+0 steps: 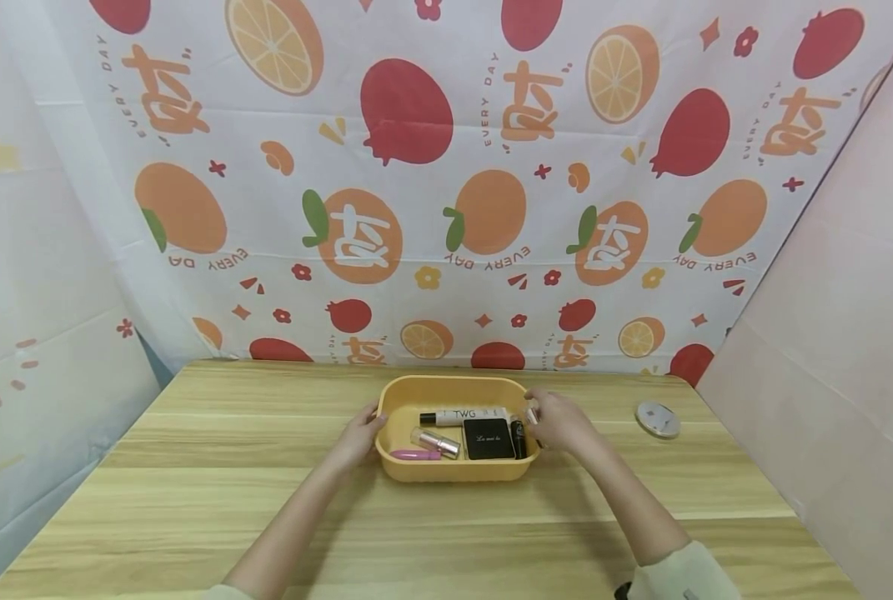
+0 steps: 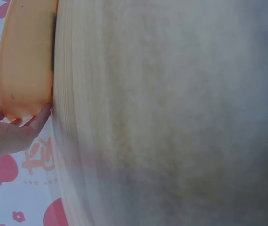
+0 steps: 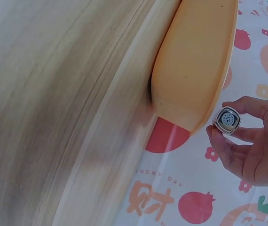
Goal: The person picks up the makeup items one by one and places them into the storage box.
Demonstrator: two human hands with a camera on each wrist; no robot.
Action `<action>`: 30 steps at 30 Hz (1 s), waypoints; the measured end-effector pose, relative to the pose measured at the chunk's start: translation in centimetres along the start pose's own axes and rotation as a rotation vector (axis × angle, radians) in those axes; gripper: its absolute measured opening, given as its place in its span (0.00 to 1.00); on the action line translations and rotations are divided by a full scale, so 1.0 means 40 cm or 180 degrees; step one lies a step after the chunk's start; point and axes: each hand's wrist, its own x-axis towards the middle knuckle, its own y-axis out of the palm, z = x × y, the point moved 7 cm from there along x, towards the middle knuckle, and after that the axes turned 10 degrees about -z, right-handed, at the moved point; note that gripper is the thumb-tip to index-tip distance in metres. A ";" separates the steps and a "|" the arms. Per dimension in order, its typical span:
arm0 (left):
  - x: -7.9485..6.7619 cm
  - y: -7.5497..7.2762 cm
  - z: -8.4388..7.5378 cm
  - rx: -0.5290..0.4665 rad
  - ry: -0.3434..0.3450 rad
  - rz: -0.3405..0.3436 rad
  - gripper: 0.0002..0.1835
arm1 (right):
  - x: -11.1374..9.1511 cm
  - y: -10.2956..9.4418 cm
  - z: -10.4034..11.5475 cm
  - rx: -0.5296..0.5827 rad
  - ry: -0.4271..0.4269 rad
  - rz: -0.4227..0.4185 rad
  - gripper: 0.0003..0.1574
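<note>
A yellow plastic basket (image 1: 461,472) sits on the wooden table with small cosmetics inside. My left hand (image 1: 356,435) grips its left end; in the left wrist view the fingers (image 2: 41,118) press against the end wall. At the basket's right end, my right hand (image 1: 562,422) pinches a small, square-ended, silver lipstick-like tube (image 3: 228,120), seen end-on in the right wrist view. Inside the basket lie a white tube with a black cap (image 1: 464,416), a black square case (image 1: 489,439), a clear-and-silver lipstick (image 1: 438,442), a pink tapered item (image 1: 414,455) and a black tube (image 1: 519,438).
A round silver disc-like case (image 1: 658,419) lies on the table (image 1: 191,492) to the right of the basket. Behind the table hangs a fruit-printed cloth (image 1: 431,292), and pale cloths enclose both sides.
</note>
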 end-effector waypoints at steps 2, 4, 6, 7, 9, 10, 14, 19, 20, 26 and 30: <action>0.001 0.000 0.000 -0.0009 -0.0007 -0.0015 0.27 | 0.002 0.001 0.006 0.0018 -0.0018 -0.0008 0.31; 0.003 -0.001 0.001 -0.0019 -0.0024 -0.0027 0.27 | 0.003 0.002 0.011 0.0045 -0.0027 -0.0003 0.32; 0.002 -0.003 0.002 -0.0011 -0.0031 -0.0033 0.28 | 0.005 0.006 0.014 0.0067 -0.0029 0.0009 0.32; 0.002 -0.005 0.002 0.0001 -0.0036 -0.0043 0.27 | 0.006 0.008 0.017 0.0077 -0.0047 0.0019 0.32; 0.001 -0.008 0.003 0.0035 -0.0055 -0.0050 0.27 | 0.007 0.011 0.020 0.0099 -0.0081 0.0033 0.32; 0.001 -0.010 0.002 0.0043 -0.0065 -0.0055 0.27 | 0.007 0.012 0.022 0.0109 -0.0082 0.0039 0.32; 0.005 -0.013 0.002 -0.0023 -0.0134 -0.0014 0.27 | 0.010 0.014 0.023 0.0116 -0.0080 0.0054 0.33; 0.056 -0.025 0.060 -0.0221 -0.0237 0.0022 0.30 | 0.015 0.011 0.027 0.0128 -0.0009 0.0073 0.33; 0.069 -0.029 0.077 -0.0254 -0.0286 -0.0015 0.30 | 0.016 0.010 0.028 0.0146 0.0011 0.0079 0.33; 0.123 -0.039 0.138 -0.0351 -0.0393 -0.0155 0.30 | 0.018 0.010 0.039 0.0212 0.0051 0.0121 0.32; 0.111 -0.034 0.121 -0.0432 -0.0376 -0.0035 0.31 | 0.022 0.010 0.049 0.0165 0.0015 0.0116 0.31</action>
